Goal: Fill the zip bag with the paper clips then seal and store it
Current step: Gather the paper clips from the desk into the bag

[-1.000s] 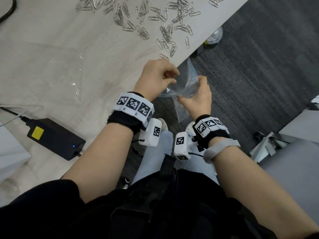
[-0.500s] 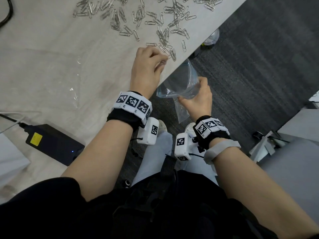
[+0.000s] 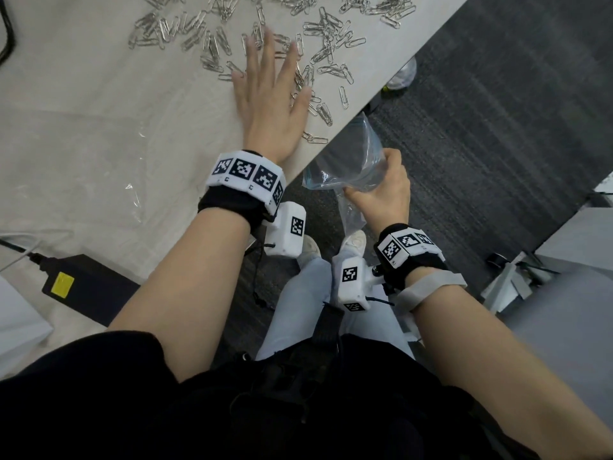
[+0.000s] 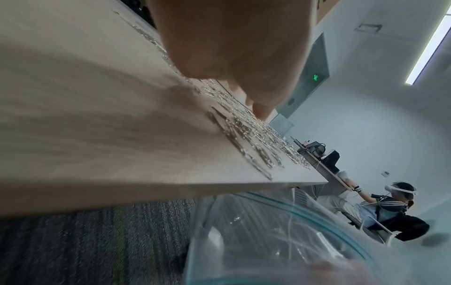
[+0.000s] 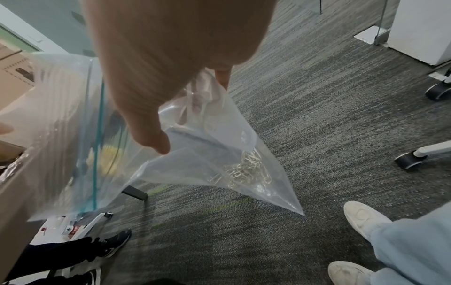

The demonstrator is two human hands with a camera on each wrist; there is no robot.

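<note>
Many silver paper clips (image 3: 318,44) lie scattered over the far part of the pale table (image 3: 99,127). My left hand (image 3: 272,81) lies flat among them, fingers straight and spread. Just off the table's edge, my right hand (image 3: 381,190) grips a clear zip bag (image 3: 351,161) with a teal seal strip, its mouth open toward the table. In the right wrist view the zip bag (image 5: 207,150) hangs below my right hand (image 5: 165,81), with several paper clips (image 5: 244,169) in its lower corner. The left wrist view shows my left hand (image 4: 234,48) above paper clips (image 4: 244,131).
A black power adapter (image 3: 86,287) with a yellow label sits on the table at the left. Clear plastic film (image 3: 132,194) lies on the tabletop. Grey carpet (image 3: 497,127) is below the bag. Chair wheels (image 5: 410,160) and another person's shoes (image 5: 109,246) stand nearby.
My left hand left the bag's mouth, moved up onto the table and flattened out over the clips. My right hand kept hold of the bag.
</note>
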